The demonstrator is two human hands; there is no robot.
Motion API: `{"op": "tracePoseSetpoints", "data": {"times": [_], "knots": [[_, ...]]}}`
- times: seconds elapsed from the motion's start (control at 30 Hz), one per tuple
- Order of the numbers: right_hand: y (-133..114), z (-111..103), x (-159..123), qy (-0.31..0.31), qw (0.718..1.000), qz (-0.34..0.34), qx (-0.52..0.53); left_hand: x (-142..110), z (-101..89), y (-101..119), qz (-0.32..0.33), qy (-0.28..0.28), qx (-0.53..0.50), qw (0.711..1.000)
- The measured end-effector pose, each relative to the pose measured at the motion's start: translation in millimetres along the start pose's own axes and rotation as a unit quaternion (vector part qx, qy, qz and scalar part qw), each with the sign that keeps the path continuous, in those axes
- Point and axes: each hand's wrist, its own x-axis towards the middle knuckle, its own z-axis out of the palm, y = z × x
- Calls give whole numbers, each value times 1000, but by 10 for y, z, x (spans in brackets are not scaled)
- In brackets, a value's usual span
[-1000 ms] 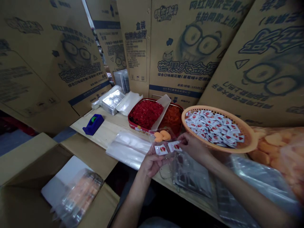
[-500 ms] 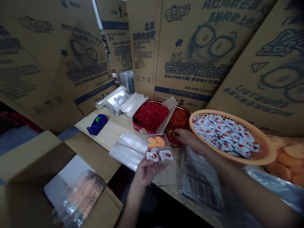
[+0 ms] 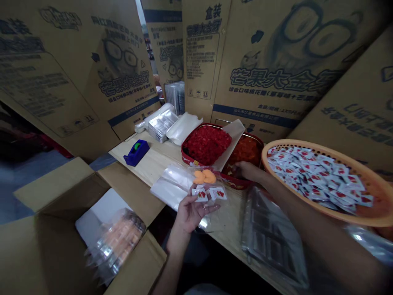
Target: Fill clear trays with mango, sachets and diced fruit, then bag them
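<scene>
Left hand [image 3: 188,212]: palm up beneath the see-through tray, thumb at its left side, grip closed on it; fingers below seem meant to keep it level.
Tray [image 3: 211,185]: held just above the table's front edge, between bags and tray stack; the spot probably spares the right arm a long reach to the tin.
Tray's load: two orange pieces [image 3: 205,176] at the far end, two sachets [image 3: 200,194] side by side nearer the palm, each apparently in a place of its own.
Right hand [image 3: 245,170]: fingers down in the tin's right part, at the orange bits [image 3: 247,149]; whether they pinch any, one cannot tell.
Tin [image 3: 184,156]: toward the table's back edge; a white card [image 3: 233,139] stands tilted in it, apparently to part red bits [image 3: 206,144] from orange.
Colander [image 3: 382,196]: right of the tin, heaped with more sachets, likely for easy picking.
Bags [image 3: 172,184]: flat along the front edge of the table [image 3: 161,155], left of the tray.
Tray stack [image 3: 272,237]: at the front edge, under the right forearm.
Tape [image 3: 137,152]: by the left corner.
</scene>
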Motion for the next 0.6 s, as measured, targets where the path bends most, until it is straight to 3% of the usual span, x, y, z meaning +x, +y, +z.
{"op": "tracePoseSetpoints", "data": {"times": [0.07,0.17,0.3,0.47,0.6], "knots": [[-22,-77,-47,28,999,1,25,-3,-10,35,12,6,-10,1000],[-141,-225,-225,56,984,15,169,-1,-24,82,36,17,-22,999],[-475,-323,-613,-20,933,21,358,17,-16,113,68,31,-41,996],[-895,-112,-958,-158,912,-8,377,54,-12,102,75,27,-49,996],[-1016,125,-992,-188,926,-32,326,71,-19,97,78,29,-38,996]]}}
